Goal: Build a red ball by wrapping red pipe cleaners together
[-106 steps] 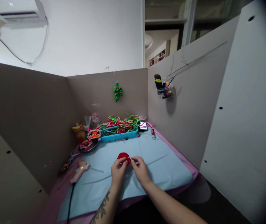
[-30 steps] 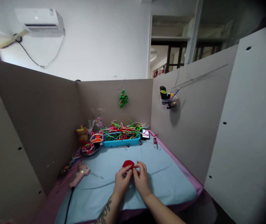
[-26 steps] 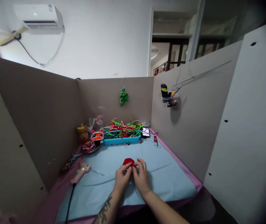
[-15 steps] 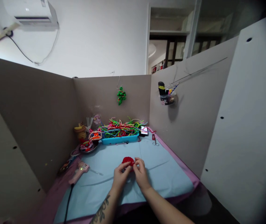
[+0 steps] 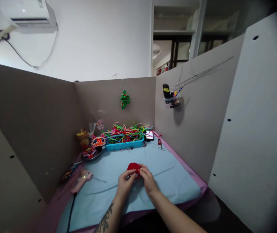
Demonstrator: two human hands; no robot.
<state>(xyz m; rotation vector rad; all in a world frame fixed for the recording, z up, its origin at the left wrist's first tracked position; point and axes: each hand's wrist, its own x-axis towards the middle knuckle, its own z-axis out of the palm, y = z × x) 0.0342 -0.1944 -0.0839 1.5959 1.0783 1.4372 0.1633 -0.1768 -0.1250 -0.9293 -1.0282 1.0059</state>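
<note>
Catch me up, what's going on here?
Someone is working a small red fuzzy piece with both bare hands over a light blue table cover. The left hand and right hand both have their fingertips on it; its exact shape is partly hidden by them. A pink glue gun lies to the left, out of the hands, a green light showing. At the back sit a blue tray heaped with colored strands and, to its right, scissors.

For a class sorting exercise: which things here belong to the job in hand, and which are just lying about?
Belongs: red piece, held between left hand and right hand; perhaps glue gun, scissors, blue tray.
Apparently just about: green ornament, wall cup.
</note>
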